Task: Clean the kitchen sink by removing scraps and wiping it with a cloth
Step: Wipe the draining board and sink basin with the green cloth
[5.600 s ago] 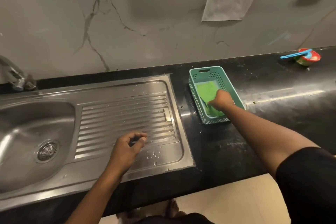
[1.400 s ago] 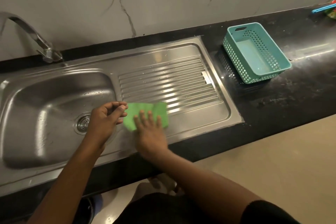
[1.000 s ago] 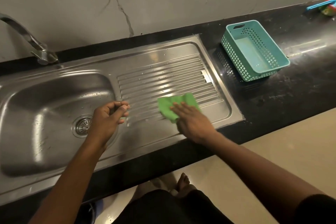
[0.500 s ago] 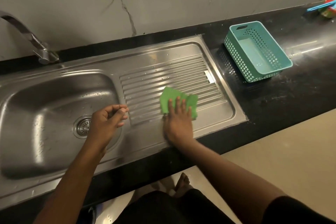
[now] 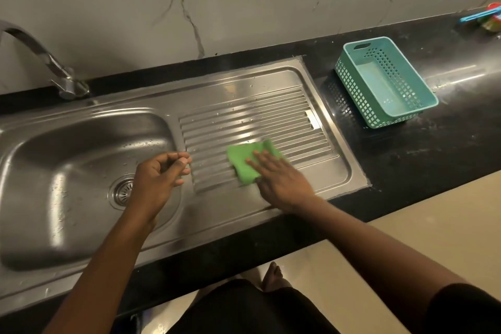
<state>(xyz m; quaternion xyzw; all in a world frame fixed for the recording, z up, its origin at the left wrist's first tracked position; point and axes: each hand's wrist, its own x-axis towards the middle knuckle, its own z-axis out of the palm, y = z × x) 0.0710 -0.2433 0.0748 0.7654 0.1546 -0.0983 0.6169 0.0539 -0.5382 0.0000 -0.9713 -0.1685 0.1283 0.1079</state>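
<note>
A green cloth (image 5: 242, 160) lies on the ribbed drainboard (image 5: 260, 114) of the steel sink (image 5: 62, 160). My right hand (image 5: 282, 182) presses flat on the cloth, fingers spread, covering its near right part. My left hand (image 5: 160, 176) hovers over the bowl's right edge beside the drain (image 5: 122, 192), fingers loosely curled with fingertips pinched together; whether anything is between them is not visible. Water drops dot the drainboard.
A curved tap (image 5: 46, 62) stands at the back left. An empty teal basket (image 5: 385, 81) sits on the black counter (image 5: 433, 149) right of the sink. A red bowl with a blue utensil (image 5: 485, 17) is at the far right. Marble wall behind.
The cloth came out of the basket and onto the sink. Over the last second my right hand has slid it back and forth on the drainboard, now leftward. The left hand stays put.
</note>
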